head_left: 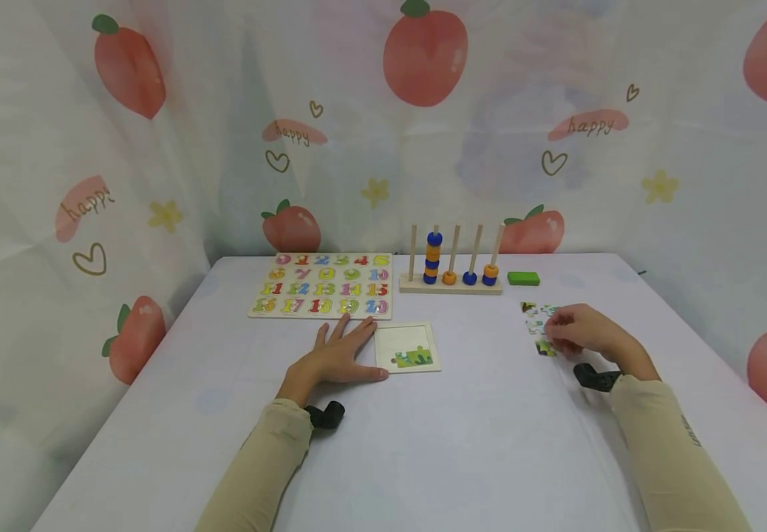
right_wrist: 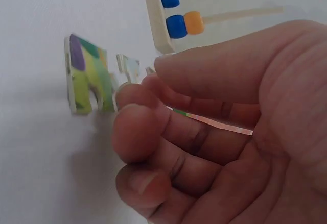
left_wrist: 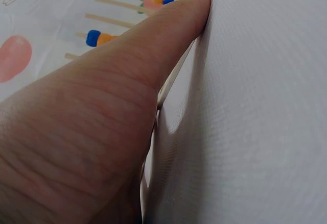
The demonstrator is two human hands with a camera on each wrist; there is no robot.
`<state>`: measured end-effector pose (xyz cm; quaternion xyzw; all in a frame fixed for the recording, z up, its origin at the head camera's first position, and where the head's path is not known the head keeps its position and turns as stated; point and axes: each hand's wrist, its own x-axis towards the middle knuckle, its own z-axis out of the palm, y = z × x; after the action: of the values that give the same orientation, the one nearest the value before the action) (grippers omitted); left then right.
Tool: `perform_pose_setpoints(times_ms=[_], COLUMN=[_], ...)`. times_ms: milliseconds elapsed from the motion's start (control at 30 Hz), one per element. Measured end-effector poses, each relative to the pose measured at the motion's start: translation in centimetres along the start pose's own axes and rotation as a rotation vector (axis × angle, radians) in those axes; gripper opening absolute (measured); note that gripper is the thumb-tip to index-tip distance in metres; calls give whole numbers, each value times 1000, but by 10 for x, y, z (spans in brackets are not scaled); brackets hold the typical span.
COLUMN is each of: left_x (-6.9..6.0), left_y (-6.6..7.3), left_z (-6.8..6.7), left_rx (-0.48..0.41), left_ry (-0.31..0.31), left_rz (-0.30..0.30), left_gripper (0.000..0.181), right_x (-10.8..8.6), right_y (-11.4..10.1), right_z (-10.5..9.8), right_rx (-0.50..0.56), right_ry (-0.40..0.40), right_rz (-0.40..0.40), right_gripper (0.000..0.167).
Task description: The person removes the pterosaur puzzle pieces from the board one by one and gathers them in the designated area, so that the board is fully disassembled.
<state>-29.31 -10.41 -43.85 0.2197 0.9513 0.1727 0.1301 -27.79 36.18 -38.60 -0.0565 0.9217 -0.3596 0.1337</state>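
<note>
My left hand (head_left: 335, 358) lies with spread fingers at the left side of a square puzzle tray (head_left: 389, 336). Its thumb (left_wrist: 179, 20) touches the tray's near edge and a finger reaches the far left corner. Joined green jigsaw pieces (head_left: 415, 357) fill part of the tray's near side. Over on the right, my right hand (head_left: 576, 330) is curled above several loose jigsaw pieces (head_left: 528, 307). One green and purple jigsaw piece (right_wrist: 84, 76) lies just beyond its fingertips. Whether a piece sits between thumb and forefinger is hidden.
A number board (head_left: 320, 287) lies behind my left hand. Right of it stands a wooden peg abacus (head_left: 450, 288) with blue and orange beads, upright pegs rising from its base. A green block (head_left: 523, 278) is beside that. Patterned cloth (head_left: 423, 170) hangs behind the white table (head_left: 423, 458).
</note>
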Motion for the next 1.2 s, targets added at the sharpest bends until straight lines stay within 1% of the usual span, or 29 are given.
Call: perform_pose_setpoints(times_ms=[133,233,333,567,733,833,1000,1100,1200], left_x=[-4,-5,-4,-4,-2,0,0,-1,-2], left_y=[2,2,3,3,3,3,3,1,0], left_z=[-3,-3,-2,0,1,1,0,0,0], left_rx=[-2,-6,-6,-10,-22,-29,-13,-6,-1], left_ry=[7,4,4,10,9,6,0,4,5], left_rz=[7,6,5,8,10,11,0,-1,-2], left_gripper=[107,107,107,108,108,109,108,108,108], right_x=[5,6,7,16,17,16,19,22,25], right_y=[-7,-15,-25,-52,-68,-77,-92,-101,-110], right_z=[2,4,8,27,35,38,44,52,60], right_rx=[-7,-6,-6,-29,-28,-19,4,6,-9], right_ry=[11,17,33,49,62,71,69,67,51], right_rz=[-13,-28,-60,-151,-209,-230,-245,-246,-264], right_gripper=[27,28,29,27,24,23,25,26,26])
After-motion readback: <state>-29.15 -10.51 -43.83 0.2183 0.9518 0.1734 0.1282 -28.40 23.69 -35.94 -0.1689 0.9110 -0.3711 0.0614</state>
